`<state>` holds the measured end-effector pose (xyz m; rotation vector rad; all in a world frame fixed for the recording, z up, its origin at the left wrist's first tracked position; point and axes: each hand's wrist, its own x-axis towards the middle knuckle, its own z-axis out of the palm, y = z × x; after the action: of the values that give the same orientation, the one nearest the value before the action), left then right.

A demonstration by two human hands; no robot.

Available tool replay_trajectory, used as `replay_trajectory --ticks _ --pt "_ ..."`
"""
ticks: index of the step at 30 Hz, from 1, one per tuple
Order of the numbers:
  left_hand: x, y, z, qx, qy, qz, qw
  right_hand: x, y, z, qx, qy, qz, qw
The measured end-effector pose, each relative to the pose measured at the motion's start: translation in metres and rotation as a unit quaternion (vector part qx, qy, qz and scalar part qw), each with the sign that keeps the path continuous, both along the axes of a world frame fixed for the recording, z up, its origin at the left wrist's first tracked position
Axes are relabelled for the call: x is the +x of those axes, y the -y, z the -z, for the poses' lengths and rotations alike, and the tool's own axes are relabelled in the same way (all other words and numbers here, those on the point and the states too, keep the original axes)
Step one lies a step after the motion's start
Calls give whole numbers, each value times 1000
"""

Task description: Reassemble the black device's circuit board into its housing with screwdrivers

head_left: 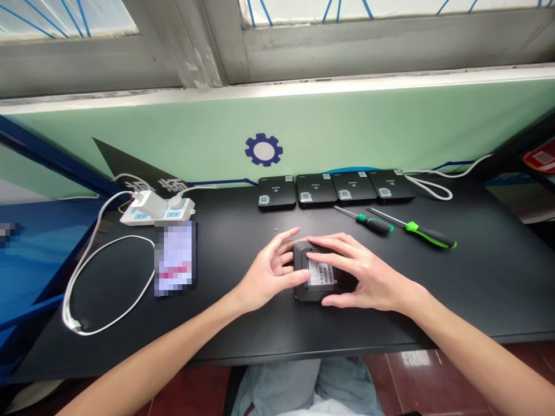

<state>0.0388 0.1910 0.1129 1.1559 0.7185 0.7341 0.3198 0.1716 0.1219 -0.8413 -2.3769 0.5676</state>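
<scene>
Barcode sticker [321, 273] on black device [304, 290], illegible

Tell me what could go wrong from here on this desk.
The tiny metal bit, perhaps a screw, lies loose on the black table just beyond the left hand, so a careless movement might knock it away and lose it. The black box is held by that hand and the right hand; if it slipped, it could bump the shorter screwdriver and the longer screwdriver lying nearby.
</scene>
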Motion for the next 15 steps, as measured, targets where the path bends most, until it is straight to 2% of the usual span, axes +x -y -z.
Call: replay_trajectory --ticks 2,5,10,13,15 --pt "2 -1 1 -36 -2 -19 999 -3 2 1 20 10 -2 1000" --pt "4 -3 -1 -50 -14 -39 998 -6 3 1 53 21 -6 998" --pt "4 -5 -2 -79 9 -38 996 -9 4 1 80 31 5 996" --pt "4 -5 0 -82 23 -50 995 -11 6 1 61 23 23 998" --pt "4 -4 1 -83 23 -58 995 -13 8 1 16 -9 59 998"
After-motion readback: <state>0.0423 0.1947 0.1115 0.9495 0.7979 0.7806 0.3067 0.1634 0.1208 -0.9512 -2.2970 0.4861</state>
